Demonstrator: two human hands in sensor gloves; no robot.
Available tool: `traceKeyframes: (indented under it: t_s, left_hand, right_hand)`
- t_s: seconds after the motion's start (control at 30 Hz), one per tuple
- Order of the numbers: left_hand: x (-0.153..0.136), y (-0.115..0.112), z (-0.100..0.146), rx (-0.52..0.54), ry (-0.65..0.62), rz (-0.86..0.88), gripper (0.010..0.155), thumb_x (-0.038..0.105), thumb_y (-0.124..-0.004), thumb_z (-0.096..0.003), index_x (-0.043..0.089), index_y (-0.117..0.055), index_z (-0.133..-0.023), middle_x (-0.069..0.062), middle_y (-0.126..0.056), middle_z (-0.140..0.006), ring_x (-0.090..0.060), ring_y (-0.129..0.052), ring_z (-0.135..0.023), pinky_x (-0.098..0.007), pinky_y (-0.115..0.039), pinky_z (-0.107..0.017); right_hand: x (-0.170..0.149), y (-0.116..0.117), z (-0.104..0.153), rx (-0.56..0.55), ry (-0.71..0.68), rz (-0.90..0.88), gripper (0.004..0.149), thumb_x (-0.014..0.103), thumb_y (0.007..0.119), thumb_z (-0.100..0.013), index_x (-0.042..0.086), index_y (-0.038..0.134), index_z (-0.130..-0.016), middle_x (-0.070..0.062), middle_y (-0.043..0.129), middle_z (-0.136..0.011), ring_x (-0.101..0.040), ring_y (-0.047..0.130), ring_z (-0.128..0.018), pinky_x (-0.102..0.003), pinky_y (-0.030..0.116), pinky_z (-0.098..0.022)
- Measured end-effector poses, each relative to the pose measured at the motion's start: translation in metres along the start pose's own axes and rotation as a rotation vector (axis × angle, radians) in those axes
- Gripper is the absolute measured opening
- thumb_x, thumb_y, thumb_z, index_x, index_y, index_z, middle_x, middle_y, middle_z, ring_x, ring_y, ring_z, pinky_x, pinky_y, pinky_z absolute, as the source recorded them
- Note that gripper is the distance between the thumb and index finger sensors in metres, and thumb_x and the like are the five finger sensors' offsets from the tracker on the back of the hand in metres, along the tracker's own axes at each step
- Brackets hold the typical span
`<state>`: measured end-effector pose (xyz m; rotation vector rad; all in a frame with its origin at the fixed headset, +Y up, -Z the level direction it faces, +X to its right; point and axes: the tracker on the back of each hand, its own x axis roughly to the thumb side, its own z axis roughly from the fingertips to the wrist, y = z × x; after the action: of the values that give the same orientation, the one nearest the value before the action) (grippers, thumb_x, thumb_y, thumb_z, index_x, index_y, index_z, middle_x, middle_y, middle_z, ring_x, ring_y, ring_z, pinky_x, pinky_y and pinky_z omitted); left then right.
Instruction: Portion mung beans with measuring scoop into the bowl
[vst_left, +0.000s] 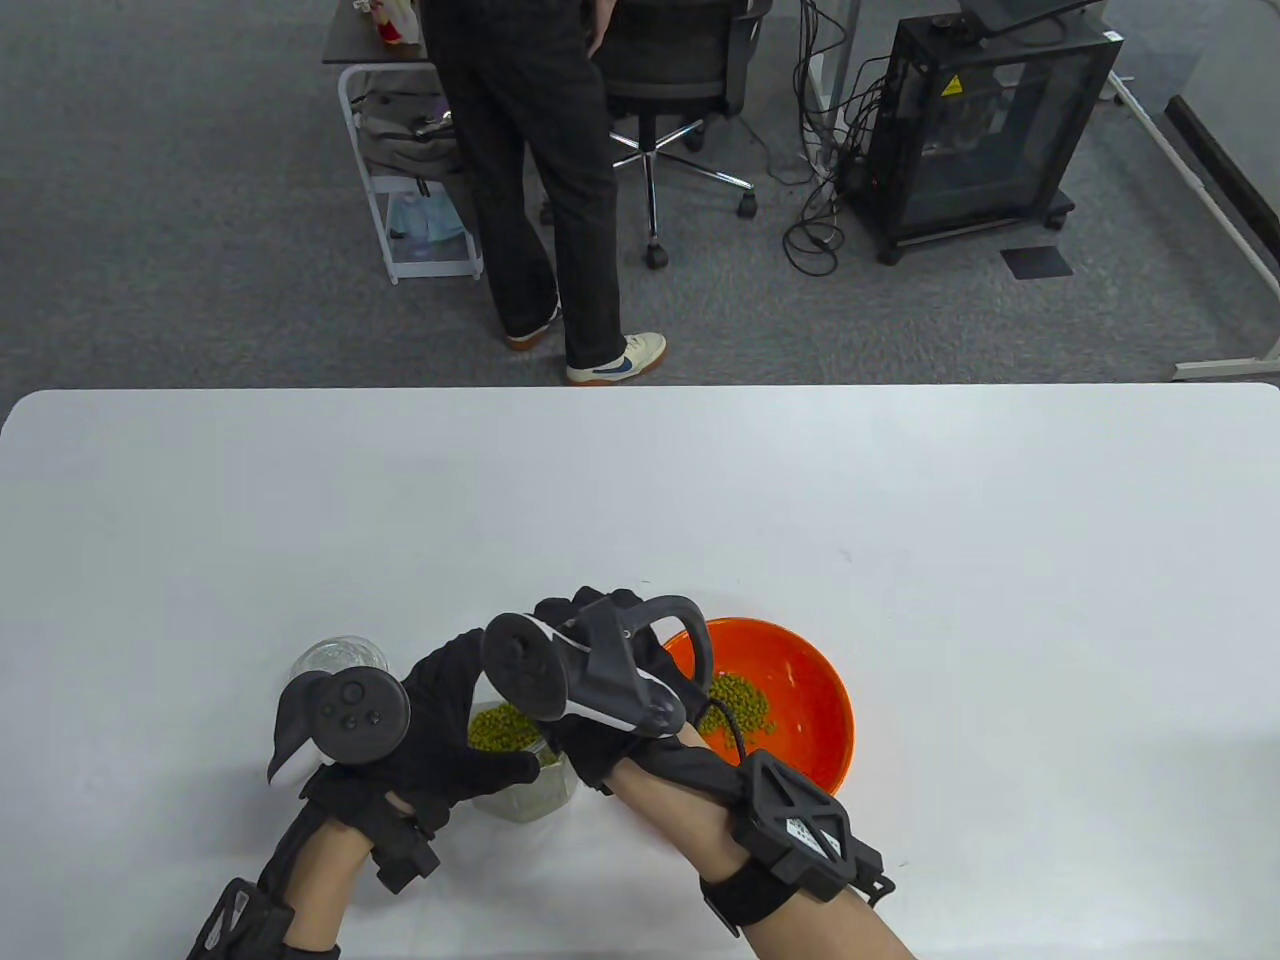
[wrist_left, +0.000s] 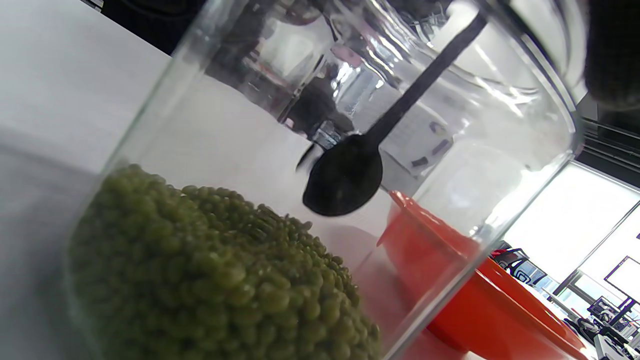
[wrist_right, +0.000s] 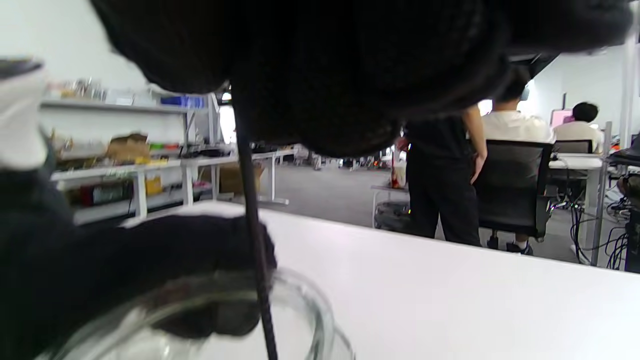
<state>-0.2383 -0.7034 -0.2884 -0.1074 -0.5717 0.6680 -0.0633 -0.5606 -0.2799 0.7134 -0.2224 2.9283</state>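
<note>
A clear glass jar (vst_left: 522, 790) of green mung beans (vst_left: 505, 728) stands near the table's front edge, and my left hand (vst_left: 455, 715) grips its side. My right hand (vst_left: 575, 615) hovers over the jar mouth and pinches the thin handle (wrist_right: 255, 240) of a black measuring scoop (wrist_left: 345, 180). The scoop's bowl hangs inside the jar (wrist_left: 165, 100), just above the bean pile (wrist_left: 200, 270), with no beans visible in it. Just right of the jar sits the orange bowl (vst_left: 815, 690), holding a small heap of beans (vst_left: 740, 700). Left-hand fingers (wrist_right: 150, 260) wrap the jar rim (wrist_right: 305, 300).
A clear glass object (vst_left: 340, 655), perhaps the lid, lies behind my left hand. The white table (vst_left: 900, 520) stretches far and to the right. Beyond its far edge a person (vst_left: 540, 180) stands beside an office chair (vst_left: 680, 60) and a black cabinet (vst_left: 970, 130).
</note>
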Motion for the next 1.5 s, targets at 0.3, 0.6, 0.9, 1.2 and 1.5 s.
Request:
traceKeyframes:
  t_s: [0.3, 0.6, 0.9, 1.2, 1.5]
  left_hand:
    - [0.0, 0.0, 0.0, 0.0, 0.0, -0.002, 0.125, 0.085, -0.084, -0.0398, 0.0, -0.025, -0.11, -0.031, -0.038, -0.115, -0.06, -0.056, -0.103, -0.076, -0.05, -0.072]
    - [0.0, 0.001, 0.0, -0.004, 0.002, -0.006, 0.125, 0.085, -0.084, -0.0397, 0.0, -0.025, -0.11, -0.031, -0.038, -0.115, -0.06, -0.056, -0.103, -0.076, -0.05, -0.072]
    - [0.0, 0.001, -0.001, -0.004, 0.003, -0.007, 0.125, 0.085, -0.085, -0.0397, 0.0, -0.025, -0.11, -0.031, -0.038, -0.115, -0.06, -0.055, -0.103, -0.076, -0.05, -0.072]
    - [0.0, 0.001, -0.001, -0.007, 0.003, -0.008, 0.125, 0.085, -0.085, -0.0397, 0.0, -0.025, -0.109, -0.031, -0.038, -0.115, -0.06, -0.056, -0.103, -0.076, -0.05, -0.072]
    - [0.0, 0.001, -0.001, -0.009, 0.004, -0.011, 0.125, 0.085, -0.085, -0.0395, 0.0, -0.026, -0.109, -0.031, -0.04, -0.114, -0.06, -0.056, -0.103, -0.076, -0.049, -0.072]
  right_hand:
    - [-0.024, 0.027, -0.008, 0.276, 0.022, -0.357, 0.043, 0.048, 0.082, -0.048, 0.012, 0.098, -0.066, -0.01, 0.104, -0.051, -0.026, 0.099, -0.033, -0.041, 0.085, -0.03]
    - [-0.076, 0.048, -0.003, 0.323, 0.256, -0.656, 0.044, 0.047, 0.08, -0.049, 0.01, 0.097, -0.065, -0.01, 0.104, -0.048, -0.024, 0.099, -0.029, -0.04, 0.085, -0.027]
    - [-0.111, 0.069, 0.011, 0.268, 0.395, -0.865, 0.044, 0.046, 0.078, -0.05, 0.008, 0.097, -0.061, -0.009, 0.104, -0.042, -0.021, 0.098, -0.022, -0.038, 0.086, -0.022]
    - [-0.126, 0.074, 0.023, 0.185, 0.456, -0.956, 0.044, 0.045, 0.077, -0.05, 0.007, 0.096, -0.06, -0.009, 0.103, -0.039, -0.02, 0.098, -0.02, -0.037, 0.085, -0.019]
    - [-0.15, 0.078, 0.038, 0.133, 0.479, -1.078, 0.044, 0.045, 0.076, -0.05, 0.007, 0.096, -0.059, -0.009, 0.103, -0.039, -0.02, 0.097, -0.019, -0.037, 0.085, -0.019]
